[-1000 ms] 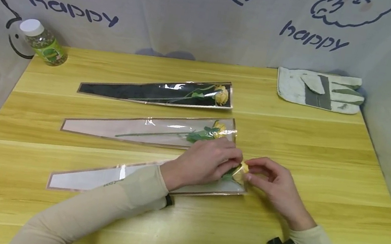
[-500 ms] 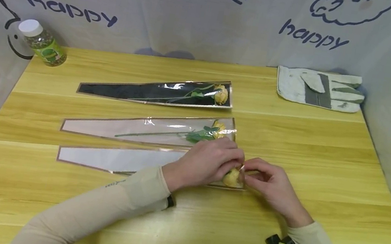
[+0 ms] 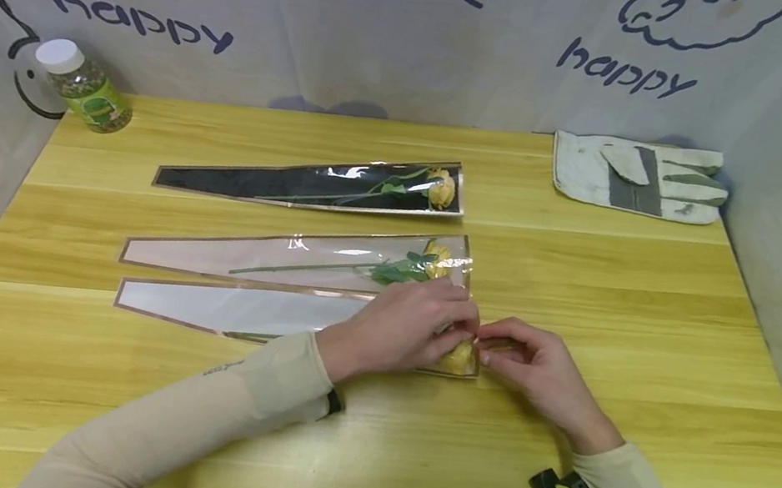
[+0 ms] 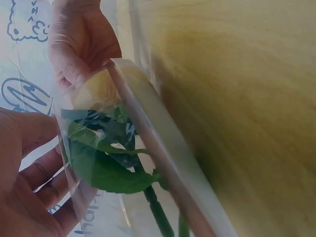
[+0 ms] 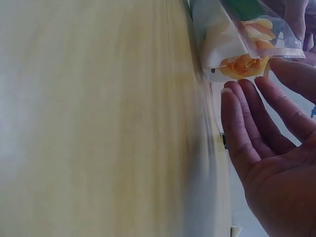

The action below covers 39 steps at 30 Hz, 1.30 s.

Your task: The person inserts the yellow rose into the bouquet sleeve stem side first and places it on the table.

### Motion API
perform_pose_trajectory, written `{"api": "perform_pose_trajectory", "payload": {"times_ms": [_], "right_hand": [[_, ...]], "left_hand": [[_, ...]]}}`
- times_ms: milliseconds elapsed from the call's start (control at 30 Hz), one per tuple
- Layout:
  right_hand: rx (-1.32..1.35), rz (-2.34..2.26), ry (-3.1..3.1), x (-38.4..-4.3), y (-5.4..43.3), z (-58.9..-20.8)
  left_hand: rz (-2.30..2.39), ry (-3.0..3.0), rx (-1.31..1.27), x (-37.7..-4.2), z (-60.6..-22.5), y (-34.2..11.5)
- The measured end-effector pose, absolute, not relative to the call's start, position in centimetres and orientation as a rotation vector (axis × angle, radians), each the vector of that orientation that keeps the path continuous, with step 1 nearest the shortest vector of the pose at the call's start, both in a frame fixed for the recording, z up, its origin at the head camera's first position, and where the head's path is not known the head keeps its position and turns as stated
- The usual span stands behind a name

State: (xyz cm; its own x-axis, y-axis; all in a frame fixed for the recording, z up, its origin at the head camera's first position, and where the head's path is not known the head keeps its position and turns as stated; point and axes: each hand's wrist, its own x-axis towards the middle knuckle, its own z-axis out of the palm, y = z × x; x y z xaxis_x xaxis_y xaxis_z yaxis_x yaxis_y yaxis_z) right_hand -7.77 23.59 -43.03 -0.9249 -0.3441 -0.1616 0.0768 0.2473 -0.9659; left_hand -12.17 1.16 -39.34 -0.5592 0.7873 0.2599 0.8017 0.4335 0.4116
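A white flower sleeve (image 3: 199, 306) with a clear front and brown border lies nearest the person, a yellow rose (image 5: 249, 61) inside its wide end. Green leaves (image 4: 106, 165) and the stem show through the film. My left hand (image 3: 405, 326) grips the sleeve's far edge near the bloom, thumb on one side, fingers on the other, covering part of the flower in the head view. At the mouth, my right hand (image 3: 542, 372) pinches the film edge between thumb and forefinger; its other fingers (image 5: 239, 123) are extended beside the rose.
Behind lie a pink sleeve (image 3: 185, 254) and a black sleeve (image 3: 233, 182), each with a yellow rose. A white-capped jar (image 3: 97, 99) stands at the back left; a work glove (image 3: 639, 180) lies back right. Cloth walls (image 3: 391, 42) bound the wooden table (image 3: 403, 465).
The white sleeve's narrow end has swung away from the person, alongside the pink one. Its mouth, the rose and my right hand have shifted slightly left; the rose sits deeper inside.
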Motion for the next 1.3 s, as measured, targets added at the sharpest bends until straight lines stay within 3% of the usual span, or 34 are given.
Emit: {"api": "perform_pose_trajectory", "payload": {"times_ms": [1300], "right_hand": [[-0.319, -1.558, 2.125, -8.15, 23.29, -42.47]], "left_hand": [[-0.825, -2.598, -1.345, -11.96, -39.74, 1.22]]}}
